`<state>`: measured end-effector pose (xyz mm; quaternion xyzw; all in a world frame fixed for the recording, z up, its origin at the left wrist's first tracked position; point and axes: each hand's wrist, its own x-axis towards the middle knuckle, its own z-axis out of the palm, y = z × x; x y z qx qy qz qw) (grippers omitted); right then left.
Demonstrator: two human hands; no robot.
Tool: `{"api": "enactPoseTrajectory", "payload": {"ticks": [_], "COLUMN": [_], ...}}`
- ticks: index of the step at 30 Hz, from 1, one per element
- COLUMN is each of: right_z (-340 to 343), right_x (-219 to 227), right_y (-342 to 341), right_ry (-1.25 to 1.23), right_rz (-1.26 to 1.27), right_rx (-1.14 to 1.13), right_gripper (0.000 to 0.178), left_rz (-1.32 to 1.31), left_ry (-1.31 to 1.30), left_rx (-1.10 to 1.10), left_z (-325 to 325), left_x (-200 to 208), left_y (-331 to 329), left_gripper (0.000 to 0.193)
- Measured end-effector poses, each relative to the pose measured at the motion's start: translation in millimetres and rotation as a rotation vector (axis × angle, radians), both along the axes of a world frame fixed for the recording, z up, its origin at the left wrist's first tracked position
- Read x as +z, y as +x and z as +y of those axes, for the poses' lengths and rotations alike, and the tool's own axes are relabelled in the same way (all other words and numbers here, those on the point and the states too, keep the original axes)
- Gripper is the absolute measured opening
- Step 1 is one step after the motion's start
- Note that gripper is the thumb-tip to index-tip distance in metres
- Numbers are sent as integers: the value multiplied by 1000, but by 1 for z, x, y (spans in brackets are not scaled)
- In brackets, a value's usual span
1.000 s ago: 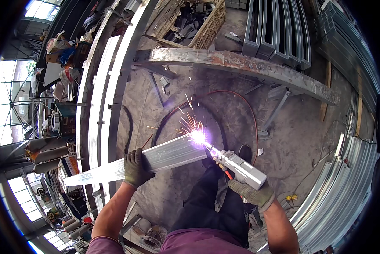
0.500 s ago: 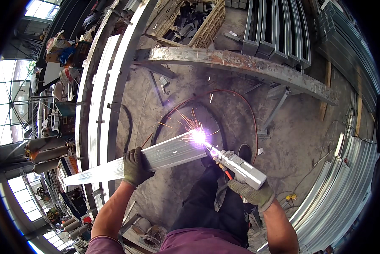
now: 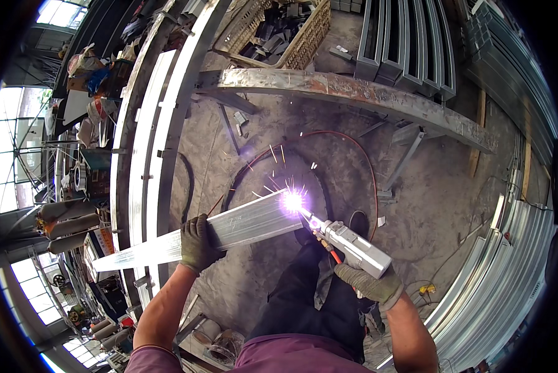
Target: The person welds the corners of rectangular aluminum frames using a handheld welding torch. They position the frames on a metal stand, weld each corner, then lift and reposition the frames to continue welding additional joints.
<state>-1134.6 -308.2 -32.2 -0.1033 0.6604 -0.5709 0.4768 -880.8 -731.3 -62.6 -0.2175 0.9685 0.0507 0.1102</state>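
Observation:
A long, silvery rectangular metal tube (image 3: 254, 222) slants across the middle, its far left end lying over the bright beams. My gloved left hand (image 3: 200, 244) is closed around it partway along. In my gloved right hand (image 3: 371, 286) is a grey welding gun (image 3: 356, 247) with a red hose beneath it. The gun's nozzle (image 3: 310, 217) points at the tube's right end. A white-violet glare (image 3: 292, 201) burns there with sparks flying off, and it hides the exact spot where nozzle and metal meet.
A rusty steel beam (image 3: 353, 93) on legs crosses ahead, with a yellow crate (image 3: 304, 53) of dark scraps behind it. Long metal beams (image 3: 167, 137) stand at left. Stacked metal profiles (image 3: 496, 280) lie at right. A red hose (image 3: 371, 165) loops over the floor.
The dense orange spray of sparks has turned into shorter, scattered pale streaks, some higher above the glare. Both hands, the tube and the welding gun stay nearly where they were.

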Motion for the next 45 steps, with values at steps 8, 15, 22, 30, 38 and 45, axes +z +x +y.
{"api": "enactPoseTrajectory", "payload": {"ticks": [8,15,22,30,38,45], "right_z": [0,2,2,6,9,9], "right_x": [1,-7,4,1,-11,5], "right_y": [1,7,2,6,13,6], "right_ry": [-15,-68,-29,-25,-69,23], "right_rz": [-87,-40,-37,-94,-55,-77], "right_rx": [-19,-51,-25,-41,-75,-23], "right_gripper": [46,46,46,46,44,45], "left_rz": [13,17,11,24,16,16], "left_ry": [-1,-7,0,7,6,-3], "left_rx": [-10,-9,-11,-11,-6,-4], "left_z": [0,0,0,-1,-2,-1], "left_x": [-1,-1,-1,-3,-5,-3], "left_y": [3,2,3,3,5,5], "left_gripper": [126,124,126,127,126,125]}}
